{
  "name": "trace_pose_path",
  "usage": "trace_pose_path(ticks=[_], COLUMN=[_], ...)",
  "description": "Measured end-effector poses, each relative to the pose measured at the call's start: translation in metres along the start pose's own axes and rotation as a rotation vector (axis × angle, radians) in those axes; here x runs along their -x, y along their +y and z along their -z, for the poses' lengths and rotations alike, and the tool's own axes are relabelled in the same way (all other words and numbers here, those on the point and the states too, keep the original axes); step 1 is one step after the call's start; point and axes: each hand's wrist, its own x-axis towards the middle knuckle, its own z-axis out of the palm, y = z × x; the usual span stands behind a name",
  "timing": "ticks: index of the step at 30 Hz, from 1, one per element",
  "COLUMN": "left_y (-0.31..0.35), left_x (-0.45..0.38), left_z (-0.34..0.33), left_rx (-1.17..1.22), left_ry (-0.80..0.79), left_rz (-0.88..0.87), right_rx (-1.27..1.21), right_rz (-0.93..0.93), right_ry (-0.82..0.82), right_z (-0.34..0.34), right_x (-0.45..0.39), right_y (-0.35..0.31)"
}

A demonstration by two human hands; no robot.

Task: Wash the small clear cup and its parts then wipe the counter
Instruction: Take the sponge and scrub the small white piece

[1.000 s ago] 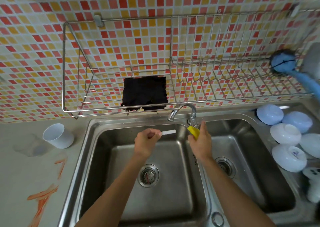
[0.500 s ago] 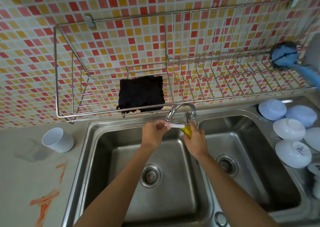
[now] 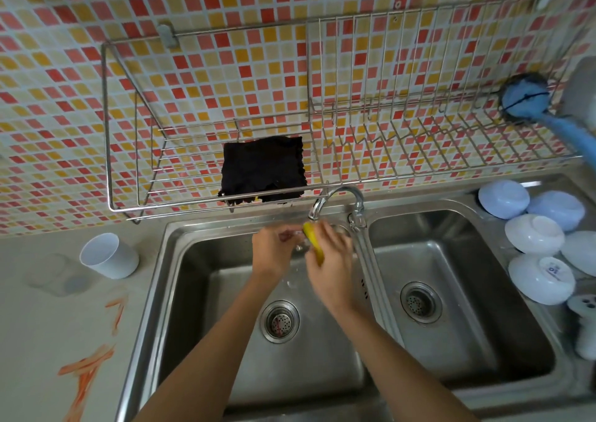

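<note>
Both hands met under the curved chrome faucet point(image 3: 335, 202), over the left basin of the stainless-steel double sink point(image 3: 206, 292). The right hand point(image 3: 332, 266) gripped a yellow sponge point(image 3: 314, 241), its fingers curled round it. The left hand point(image 3: 274, 250) was clenched round something small (too blurred to name, though a pale part seemed to lie between the fingers), pressed against the sponge.

On the grey counter point(image 3: 38, 341) left of the sink, a small clear plastic cup point(image 3: 56, 275) sat just beside a white plastic cup point(image 3: 109, 255) lying tilted on its side. Orange smears point(image 3: 87, 370) streaked the counter nearer the camera.

A black cloth point(image 3: 263, 170) hung over the wire dish rack point(image 3: 354, 150) on the tiled wall, a blue-headed brush point(image 3: 525, 99) at its right end. White bowls point(image 3: 535, 254) lay upturned right of the sink.
</note>
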Motion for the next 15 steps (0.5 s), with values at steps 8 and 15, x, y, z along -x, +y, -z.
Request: trace_pose_path(ticks=[8, 15], left_y=[-0.006, -0.005], left_x=[0.009, 0.017], left_z=[0.018, 0.016], left_rx=[-0.006, -0.062], left_ry=[0.048, 0.022], left_rz=[0.046, 0.034], right_rx=[0.106, -0.023], right_rz=[0.065, -0.067], right_ry=[-0.014, 0.002], right_z=[-0.01, -0.004], right_x=[0.002, -0.003], right_y=[-0.006, 0.008])
